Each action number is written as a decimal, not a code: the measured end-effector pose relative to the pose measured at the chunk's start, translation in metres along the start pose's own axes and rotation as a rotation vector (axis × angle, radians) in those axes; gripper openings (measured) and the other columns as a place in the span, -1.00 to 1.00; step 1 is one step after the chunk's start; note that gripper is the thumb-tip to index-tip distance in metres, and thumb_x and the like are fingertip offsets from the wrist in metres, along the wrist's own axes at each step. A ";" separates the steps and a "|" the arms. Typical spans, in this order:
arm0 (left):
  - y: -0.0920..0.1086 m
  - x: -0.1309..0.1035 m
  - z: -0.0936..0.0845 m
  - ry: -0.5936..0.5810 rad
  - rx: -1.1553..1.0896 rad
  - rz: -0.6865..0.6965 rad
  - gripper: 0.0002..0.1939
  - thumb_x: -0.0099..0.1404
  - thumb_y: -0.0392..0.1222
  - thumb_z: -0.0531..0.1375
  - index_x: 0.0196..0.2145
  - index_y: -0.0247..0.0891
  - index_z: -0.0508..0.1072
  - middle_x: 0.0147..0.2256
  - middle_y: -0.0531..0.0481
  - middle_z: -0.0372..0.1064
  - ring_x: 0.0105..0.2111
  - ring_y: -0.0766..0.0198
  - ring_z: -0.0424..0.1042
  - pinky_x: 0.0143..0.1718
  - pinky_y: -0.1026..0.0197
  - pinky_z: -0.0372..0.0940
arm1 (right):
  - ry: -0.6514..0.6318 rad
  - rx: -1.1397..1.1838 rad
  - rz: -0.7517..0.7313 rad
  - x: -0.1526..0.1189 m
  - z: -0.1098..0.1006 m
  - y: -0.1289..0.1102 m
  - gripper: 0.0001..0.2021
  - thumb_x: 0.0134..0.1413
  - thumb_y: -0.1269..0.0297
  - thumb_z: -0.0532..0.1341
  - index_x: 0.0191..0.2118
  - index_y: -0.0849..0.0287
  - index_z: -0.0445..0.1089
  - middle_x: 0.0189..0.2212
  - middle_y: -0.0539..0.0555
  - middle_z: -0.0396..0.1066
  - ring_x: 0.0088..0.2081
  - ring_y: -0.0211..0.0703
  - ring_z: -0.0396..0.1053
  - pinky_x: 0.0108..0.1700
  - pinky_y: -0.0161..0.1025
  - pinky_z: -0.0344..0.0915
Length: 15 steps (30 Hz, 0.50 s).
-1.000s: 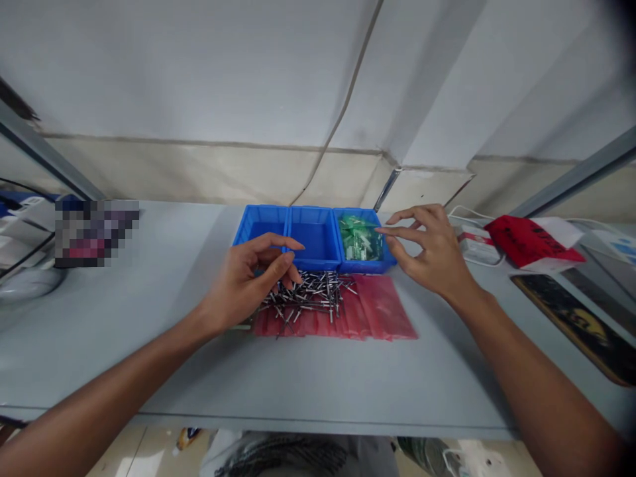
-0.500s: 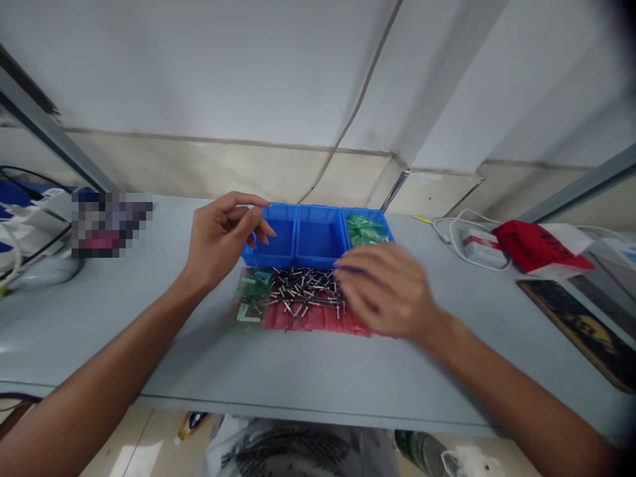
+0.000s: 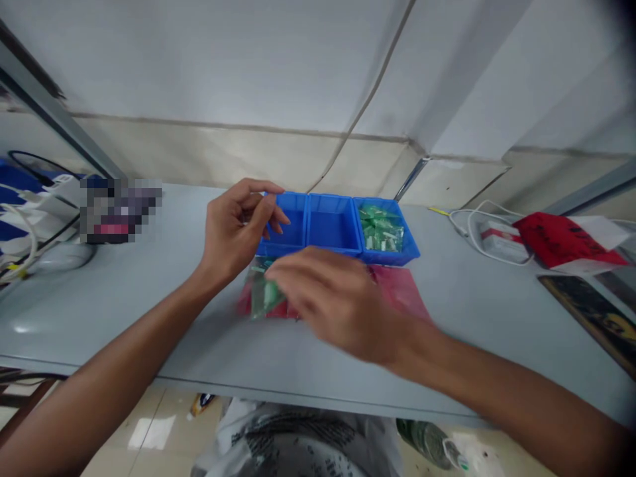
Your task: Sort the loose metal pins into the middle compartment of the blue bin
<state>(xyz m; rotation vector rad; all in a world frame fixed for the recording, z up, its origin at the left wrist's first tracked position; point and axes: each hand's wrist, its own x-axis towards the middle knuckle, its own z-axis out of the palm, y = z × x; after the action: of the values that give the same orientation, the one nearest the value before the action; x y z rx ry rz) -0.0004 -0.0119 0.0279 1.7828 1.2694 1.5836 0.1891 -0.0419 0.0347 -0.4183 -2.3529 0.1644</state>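
Note:
My left hand (image 3: 238, 222) hovers at the left blue bin (image 3: 294, 228), fingers loosely curled and apart, holding nothing that I can see. My right hand (image 3: 338, 301), smeared by motion, reaches across the red plastic bags (image 3: 402, 291) in front of the bins. Its fingertips are closed on the upper edge of a small green clear bag (image 3: 265, 298) at the left end of the red bags. The pile of metal rivets is almost wholly hidden beneath this hand. More green bags (image 3: 380, 228) with small pale pieces lie in the right blue bin (image 3: 412, 252).
The middle blue bin (image 3: 332, 225) stands between the other two. At right are a white cable (image 3: 472, 232), a red packet (image 3: 561, 238) and a dark phone-like slab (image 3: 591, 318). Plugs and a grey mouse (image 3: 64, 257) lie at left. A wall rises behind the table.
My right hand has swept left from the right side of the rivets to the green bag, which its fingers now grip. My left hand has kept its place by the left bin. The view has shifted slightly.

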 end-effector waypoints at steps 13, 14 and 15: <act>0.010 -0.026 0.020 -0.078 0.244 0.503 -0.63 0.32 -0.30 0.30 0.06 -0.13 0.42 0.11 -0.10 0.37 -0.02 0.20 0.50 -0.31 0.28 0.52 | 0.357 0.876 0.829 -0.035 -0.045 0.043 -0.84 0.13 0.29 0.40 -0.14 0.11 0.62 -0.26 0.03 0.56 -0.31 -0.24 0.54 -0.20 -0.22 0.64; 0.011 -0.026 0.021 -0.081 0.245 0.505 -0.60 0.31 -0.29 0.31 0.08 -0.13 0.42 0.11 -0.10 0.38 -0.02 0.19 0.50 -0.32 0.27 0.52 | 0.360 0.867 0.829 -0.036 -0.045 0.043 -0.84 0.13 0.29 0.40 -0.15 0.11 0.62 -0.26 0.03 0.57 -0.31 -0.23 0.55 -0.20 -0.22 0.64; 0.011 -0.025 0.022 -0.095 0.267 0.530 -0.61 0.31 -0.30 0.30 0.08 -0.12 0.44 0.10 -0.09 0.39 -0.02 0.19 0.50 -0.29 0.25 0.52 | 0.356 0.864 0.827 -0.037 -0.046 0.043 -0.85 0.14 0.28 0.39 -0.15 0.10 0.62 -0.25 0.04 0.58 -0.31 -0.22 0.56 -0.19 -0.21 0.64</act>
<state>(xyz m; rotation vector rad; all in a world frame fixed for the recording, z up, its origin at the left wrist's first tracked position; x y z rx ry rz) 0.0258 -0.0332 0.0179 2.4895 1.0552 1.6156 0.2567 -0.0146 0.0347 -0.8485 -1.4407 1.3015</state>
